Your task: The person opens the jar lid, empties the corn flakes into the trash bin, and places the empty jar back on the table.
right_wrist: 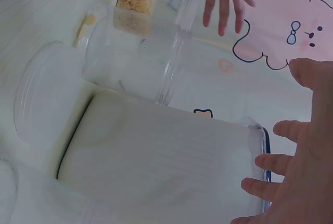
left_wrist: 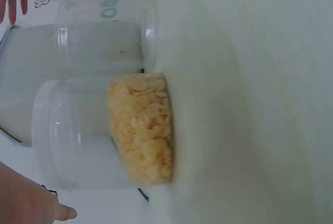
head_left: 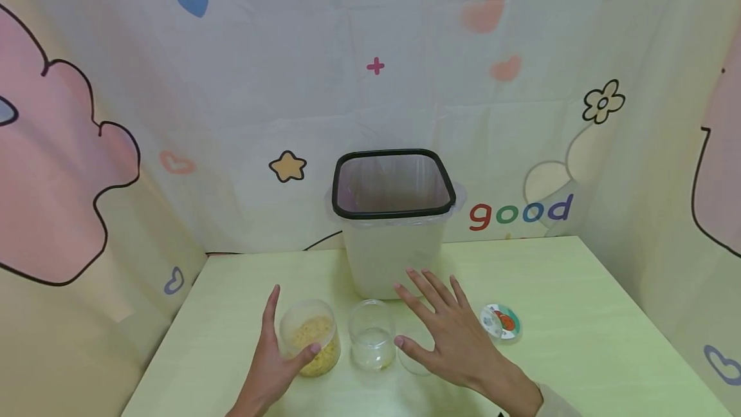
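A clear jar of pale yellow flakes stands upright and uncovered on the table. My left hand is beside it, fingers and thumb spread around its near left side without visibly gripping; the left wrist view also shows this jar, about half filled. To its right stands a second clear jar, with only a small yellow bit at the bottom. A clear round lid lies flat, partly hidden by my right hand. That hand hovers with fingers spread and holds nothing.
A pale bin with a black rim and a clear liner stands behind the jars. On the right sits a round clear container with a printed top. A patterned curtain hangs around the table.
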{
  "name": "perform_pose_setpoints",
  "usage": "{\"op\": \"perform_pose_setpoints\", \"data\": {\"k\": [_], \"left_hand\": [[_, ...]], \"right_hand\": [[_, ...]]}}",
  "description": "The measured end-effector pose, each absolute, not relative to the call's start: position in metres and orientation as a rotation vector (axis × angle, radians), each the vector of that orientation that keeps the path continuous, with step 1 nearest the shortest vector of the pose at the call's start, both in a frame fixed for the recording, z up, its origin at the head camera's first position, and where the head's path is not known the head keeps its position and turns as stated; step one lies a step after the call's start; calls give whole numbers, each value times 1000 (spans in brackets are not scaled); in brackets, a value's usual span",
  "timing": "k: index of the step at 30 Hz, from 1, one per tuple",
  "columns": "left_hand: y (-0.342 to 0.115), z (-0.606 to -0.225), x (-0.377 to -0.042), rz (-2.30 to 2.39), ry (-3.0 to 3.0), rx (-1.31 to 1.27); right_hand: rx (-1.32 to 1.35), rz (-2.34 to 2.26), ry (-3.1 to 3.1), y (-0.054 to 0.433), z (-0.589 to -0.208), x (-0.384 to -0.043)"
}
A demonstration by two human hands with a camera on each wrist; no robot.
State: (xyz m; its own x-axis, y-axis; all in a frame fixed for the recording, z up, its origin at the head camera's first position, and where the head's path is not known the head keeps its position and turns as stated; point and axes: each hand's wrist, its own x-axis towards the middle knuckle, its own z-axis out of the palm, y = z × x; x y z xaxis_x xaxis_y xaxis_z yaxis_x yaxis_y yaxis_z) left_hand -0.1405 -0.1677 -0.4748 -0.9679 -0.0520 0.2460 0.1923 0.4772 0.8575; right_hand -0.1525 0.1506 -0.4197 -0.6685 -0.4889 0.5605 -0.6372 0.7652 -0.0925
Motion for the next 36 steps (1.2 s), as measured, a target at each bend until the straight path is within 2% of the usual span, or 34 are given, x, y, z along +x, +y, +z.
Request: {"op": "perform_pose_setpoints", "data": {"k": [16,36], "left_hand": [[-185,-516,-160,-1780,-2446,-113],[-178,-539,-167,-1879,-2455,-36]], "right_hand": [[844,394,-2447,152,-420,-154],[825,435,-2496,154,-422,-151]]}}
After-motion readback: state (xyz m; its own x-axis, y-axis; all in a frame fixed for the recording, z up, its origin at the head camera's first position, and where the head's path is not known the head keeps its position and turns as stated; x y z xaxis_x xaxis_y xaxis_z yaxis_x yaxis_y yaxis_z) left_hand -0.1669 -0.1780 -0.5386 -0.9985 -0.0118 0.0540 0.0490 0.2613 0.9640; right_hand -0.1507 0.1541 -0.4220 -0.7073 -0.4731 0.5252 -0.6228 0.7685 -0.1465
